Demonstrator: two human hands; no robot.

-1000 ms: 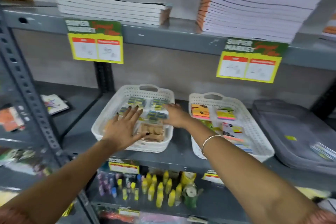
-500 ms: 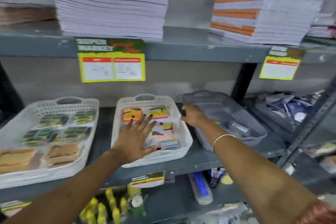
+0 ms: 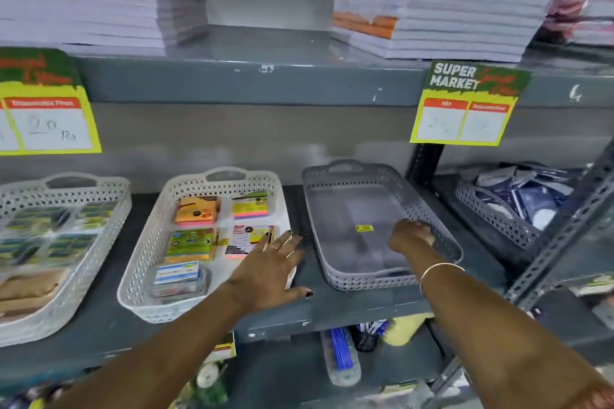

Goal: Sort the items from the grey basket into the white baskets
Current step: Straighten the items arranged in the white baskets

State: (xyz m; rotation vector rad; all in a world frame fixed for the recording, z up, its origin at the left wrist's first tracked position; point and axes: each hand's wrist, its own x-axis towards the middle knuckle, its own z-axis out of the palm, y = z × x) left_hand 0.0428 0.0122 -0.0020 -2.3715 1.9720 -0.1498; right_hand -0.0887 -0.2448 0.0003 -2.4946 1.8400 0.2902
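**A:** What changed in that last second?

**B:** Your view swung right along the shelf. A second back your hands were on the far white basket, the one with the brown packets; half a second back your left hand had shifted to the middle white basket and your right had reached the grey basket, which seemed to hold a few small packets then.

**A:** And at this moment?

**B:** Your left hand lay flat over the near right edge of the middle white basket and the shelf beside it, fingers spread, holding nothing. Your right hand was curled over the grey basket's right rim; I couldn't tell whether the fingers had closed on it.

**A:** What was left in the grey one?

**B:** Only a small yellow sticker on its floor and some blur that read as bare plastic. The sticky-note pads sat in the middle white basket, just left of the grey one.

**A:** So, the task?

**B:** I'd judge the sorting essentially finished, and you were tidying the baskets.
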